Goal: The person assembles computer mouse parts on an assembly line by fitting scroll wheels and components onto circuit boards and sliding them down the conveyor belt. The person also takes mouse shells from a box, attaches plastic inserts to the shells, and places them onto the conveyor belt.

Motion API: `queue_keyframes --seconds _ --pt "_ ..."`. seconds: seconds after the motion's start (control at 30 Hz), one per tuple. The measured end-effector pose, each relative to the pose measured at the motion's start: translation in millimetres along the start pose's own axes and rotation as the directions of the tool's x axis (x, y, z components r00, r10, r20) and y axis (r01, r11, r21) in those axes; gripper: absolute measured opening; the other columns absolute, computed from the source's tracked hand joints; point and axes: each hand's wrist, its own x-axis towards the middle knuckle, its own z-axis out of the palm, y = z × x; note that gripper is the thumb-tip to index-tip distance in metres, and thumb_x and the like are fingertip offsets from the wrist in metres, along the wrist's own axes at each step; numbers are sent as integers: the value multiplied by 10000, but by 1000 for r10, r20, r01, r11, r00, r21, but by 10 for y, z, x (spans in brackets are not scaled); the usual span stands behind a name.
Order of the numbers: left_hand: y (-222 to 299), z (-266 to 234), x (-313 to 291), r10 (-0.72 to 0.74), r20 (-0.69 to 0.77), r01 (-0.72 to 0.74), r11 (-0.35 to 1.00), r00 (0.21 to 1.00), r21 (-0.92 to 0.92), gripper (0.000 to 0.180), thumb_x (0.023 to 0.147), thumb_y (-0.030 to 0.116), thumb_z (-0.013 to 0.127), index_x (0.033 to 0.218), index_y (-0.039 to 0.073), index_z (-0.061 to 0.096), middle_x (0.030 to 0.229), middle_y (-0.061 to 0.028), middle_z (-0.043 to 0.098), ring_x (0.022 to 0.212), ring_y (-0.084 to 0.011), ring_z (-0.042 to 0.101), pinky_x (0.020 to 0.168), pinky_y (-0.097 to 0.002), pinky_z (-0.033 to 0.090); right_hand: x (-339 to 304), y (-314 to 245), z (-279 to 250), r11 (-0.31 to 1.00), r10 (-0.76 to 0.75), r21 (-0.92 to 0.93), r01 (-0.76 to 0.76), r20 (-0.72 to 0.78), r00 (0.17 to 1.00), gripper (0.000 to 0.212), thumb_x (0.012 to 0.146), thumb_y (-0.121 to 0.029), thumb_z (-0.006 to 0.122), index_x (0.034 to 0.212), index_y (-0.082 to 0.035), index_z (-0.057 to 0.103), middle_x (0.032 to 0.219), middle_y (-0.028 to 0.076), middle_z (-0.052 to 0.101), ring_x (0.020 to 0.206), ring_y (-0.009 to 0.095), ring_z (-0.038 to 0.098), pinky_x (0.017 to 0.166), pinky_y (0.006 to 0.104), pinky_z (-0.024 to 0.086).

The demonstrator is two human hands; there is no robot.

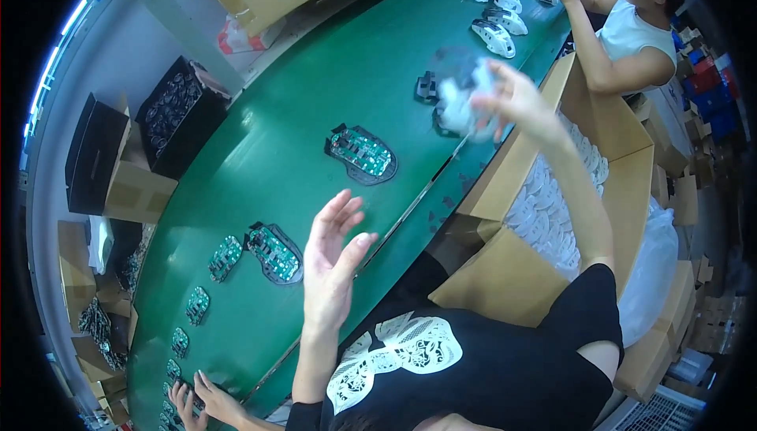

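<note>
My left hand [335, 253] is raised over the near edge of the green conveyor belt [272, 131], fingers apart and nothing in them. Just left of it lies a mouse base with a green circuit board [274, 253]. Another mouse base with its board [361, 153] lies farther up the belt. My right hand [512, 100] is smeared by motion at the right side of the belt, beside a blurred white mouse shell [457, 108]. Whether the fingers grip that shell, I cannot tell. Beside the shell sits a small black part [426, 88], and a dark blurred shape shows behind.
An open carton of white shells [544, 210] stands at my right. Farther up the belt lie white mouse shells [494, 38], near a co-worker [639, 44]. Another person's hands [209, 403] touch boards at lower left. A black box of dark parts [173, 108] stands beyond the belt.
</note>
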Motion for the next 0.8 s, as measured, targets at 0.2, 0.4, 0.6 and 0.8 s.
queue_keyframes --seconds 0.2,0.4,0.6,0.8 --pt "97 -26 152 370 230 -305 160 900 939 572 841 104 740 1371 118 526 1370 -195 456 1221 -361 457 998 -459 430 864 997 -1396 948 187 -206 -243 -258 948 568 858 -443 745 1278 -89 598 916 1 657 685 65 583 480 196 426" --pt "-134 -83 677 390 309 -276 -141 867 951 571 838 160 758 1358 112 528 1417 -206 419 1246 -407 438 1037 -487 412 1250 986 -1080 891 269 -357 -280 -83 960 589 905 -505 641 1350 -123 597 1125 57 661 857 127 620 520 239 484" --pt "-283 74 923 307 322 -286 -157 896 945 663 832 236 770 1415 134 470 1447 -225 378 1278 -414 412 1037 -485 412 1154 1257 -1092 562 -205 -824 -79 -232 951 575 951 -501 567 1334 -73 607 1298 167 619 1116 296 636 965 407 485" --pt "-386 -43 1047 240 483 -427 -248 842 869 655 844 324 750 1424 180 482 1513 -161 361 1373 -395 352 1066 -616 337 1098 1054 -646 497 -287 -868 27 -135 948 528 937 -448 618 1309 -73 617 1222 143 632 1087 315 623 920 426 513"
